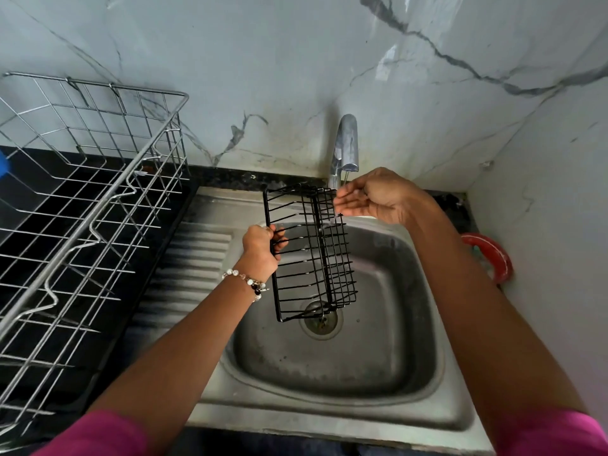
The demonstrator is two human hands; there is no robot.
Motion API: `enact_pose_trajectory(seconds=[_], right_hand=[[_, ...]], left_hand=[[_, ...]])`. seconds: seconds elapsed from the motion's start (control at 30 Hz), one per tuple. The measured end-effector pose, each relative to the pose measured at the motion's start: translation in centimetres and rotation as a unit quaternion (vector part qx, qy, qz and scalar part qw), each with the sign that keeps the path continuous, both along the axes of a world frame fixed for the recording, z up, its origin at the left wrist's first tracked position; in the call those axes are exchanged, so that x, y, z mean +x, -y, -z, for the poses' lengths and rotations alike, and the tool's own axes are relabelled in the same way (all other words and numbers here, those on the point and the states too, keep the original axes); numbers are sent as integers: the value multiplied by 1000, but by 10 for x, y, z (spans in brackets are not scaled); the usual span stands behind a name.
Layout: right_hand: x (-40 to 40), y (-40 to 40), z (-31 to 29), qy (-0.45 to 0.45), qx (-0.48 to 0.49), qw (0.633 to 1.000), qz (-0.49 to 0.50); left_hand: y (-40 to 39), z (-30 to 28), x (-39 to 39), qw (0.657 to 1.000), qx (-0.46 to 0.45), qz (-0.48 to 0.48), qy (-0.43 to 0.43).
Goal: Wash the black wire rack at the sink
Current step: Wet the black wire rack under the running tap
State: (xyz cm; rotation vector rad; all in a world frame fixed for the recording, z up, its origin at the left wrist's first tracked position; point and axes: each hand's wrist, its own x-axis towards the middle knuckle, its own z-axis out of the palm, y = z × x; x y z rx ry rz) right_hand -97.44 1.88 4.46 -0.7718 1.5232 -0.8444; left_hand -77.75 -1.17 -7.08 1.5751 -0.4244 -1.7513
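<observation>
A black wire rack (309, 255) hangs tilted above the steel sink (388, 366). My left hand (261, 246) grips the rack's left edge, fingers curled round the wire. Under the chrome tap (345, 144) my right hand (371, 197) is held with fingers straight and palm cupped, at the rack's upper right corner. A thin stream of water falls from the spout past those fingers onto the rack. The drain (320, 319) shows through the rack's lower end.
A large steel dish drainer (85, 205) stands on the black counter at the left, beside the sink's ribbed draining board (194, 258). A red ring-shaped object (493, 255) lies at the sink's right by the wall. Marble walls enclose the back and right.
</observation>
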Motion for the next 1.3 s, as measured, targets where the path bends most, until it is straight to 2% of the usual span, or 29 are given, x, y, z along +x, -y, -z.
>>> enact_pose_trajectory(seconds=[0.07,0.17,0.3,0.47,0.77,0.9,1.03,1.17,1.27,1.3], right_hand=[[-2,0,1,-10,-6,1000,6],[-6,-2,0,64,-12,998,-26],[-5,0,1,6,-10,1000,-11],[-5,-2,-3,81,-29,995,-41],[0,1,-7,69,-40,996,-37],[2,0,-8,95,-34,994,-49],[-3,2,-5,46,-31,998,-5],[0,2,-5,91,-14,995,-46],[-2,3,-1,11,-14,1000,-19],[-2,3,-1,17,-14,999,-28]], left_hand=[[-1,2,-2,1000,5,-10,-5],[-3,4,-3,998,7,-49,-27],[-6,11,-1,996,-6,-77,-48],[-11,20,9,993,-35,-95,-54],[-4,18,14,985,-65,-114,-109],[5,15,8,984,-76,-114,-116],[14,11,1,980,-79,-132,-124],[20,9,-7,978,-76,-143,-130],[19,11,-10,979,-74,-139,-133],[19,11,-10,978,-74,-139,-134]])
